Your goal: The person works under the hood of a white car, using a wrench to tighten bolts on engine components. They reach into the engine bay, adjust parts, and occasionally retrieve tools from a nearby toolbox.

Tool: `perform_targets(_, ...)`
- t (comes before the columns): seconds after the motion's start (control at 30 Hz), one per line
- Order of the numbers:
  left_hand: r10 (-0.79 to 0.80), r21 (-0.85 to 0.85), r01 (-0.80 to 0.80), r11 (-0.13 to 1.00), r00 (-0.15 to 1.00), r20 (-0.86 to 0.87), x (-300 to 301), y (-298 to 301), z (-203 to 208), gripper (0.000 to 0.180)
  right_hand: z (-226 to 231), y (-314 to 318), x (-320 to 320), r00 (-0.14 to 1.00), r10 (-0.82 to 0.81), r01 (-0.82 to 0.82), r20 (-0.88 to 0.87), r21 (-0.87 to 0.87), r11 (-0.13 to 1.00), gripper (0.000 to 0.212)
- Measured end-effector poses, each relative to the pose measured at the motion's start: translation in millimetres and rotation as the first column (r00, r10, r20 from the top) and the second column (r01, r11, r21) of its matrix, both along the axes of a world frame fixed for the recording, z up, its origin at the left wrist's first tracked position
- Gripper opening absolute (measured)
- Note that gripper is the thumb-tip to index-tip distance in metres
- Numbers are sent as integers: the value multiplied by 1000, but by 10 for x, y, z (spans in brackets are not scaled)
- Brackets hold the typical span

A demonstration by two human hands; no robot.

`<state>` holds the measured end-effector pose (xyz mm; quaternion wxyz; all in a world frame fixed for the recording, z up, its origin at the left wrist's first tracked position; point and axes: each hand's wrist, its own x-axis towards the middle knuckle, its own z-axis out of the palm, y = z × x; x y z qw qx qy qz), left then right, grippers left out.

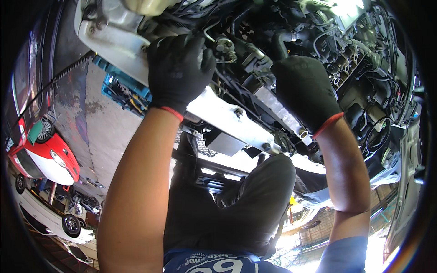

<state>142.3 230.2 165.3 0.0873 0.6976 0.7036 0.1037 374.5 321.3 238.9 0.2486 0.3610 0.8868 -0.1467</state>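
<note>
Both my hands wear black gloves with red cuffs and reach into an open engine bay. My left hand (180, 68) is curled closed above the pale front body panel (116, 50), beside a round metal fitting (224, 47) with a thin bent pipe. What its fingers grip, if anything, is hidden. My right hand (306, 88) is closed too, its back toward me, just below a black rubber hose (281, 44) and over the long metal-edged radiator (280, 109). Its fingertips are out of sight behind the glove, so what they hold cannot be made out.
A white crossmember (223, 111) runs between me and the engine. The exposed engine top (348, 68) lies to the right, among hoses and wires. A teal tool case (108, 86) with hand tools rests on the floor at left. A red-and-white car (57, 157) stands farther left.
</note>
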Motion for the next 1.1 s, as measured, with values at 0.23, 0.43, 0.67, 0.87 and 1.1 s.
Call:
perform_targets(0.23, 55, 176, -50, 983, 998, -24, 17, -43, -142, 22, 16, 77, -291, 982, 155, -148, 108, -64, 987, 20)
perform_targets(0.43, 44, 15, -45, 999, 996, 81, 22, -22, -28, 30, -94, 69, -338, 944, 319, -321, 86, 11, 947, 18)
perform_targets(0.67, 54, 84, -57, 995, 998, 33, -5, -33, -44, 26, -365, 195, -640, 901, 408, -397, 150, -100, 912, 16)
perform_targets(0.87, 71, 104, -75, 992, 997, 37, -27, -51, -21, 26, -198, -190, -380, 932, 348, -335, -102, 127, 934, 7)
perform_targets(1.1, 21, 116, -4, 993, 989, -148, 23, -48, -140, 37, -265, -911, 890, 981, -53, 76, -186, 120, 990, 44)
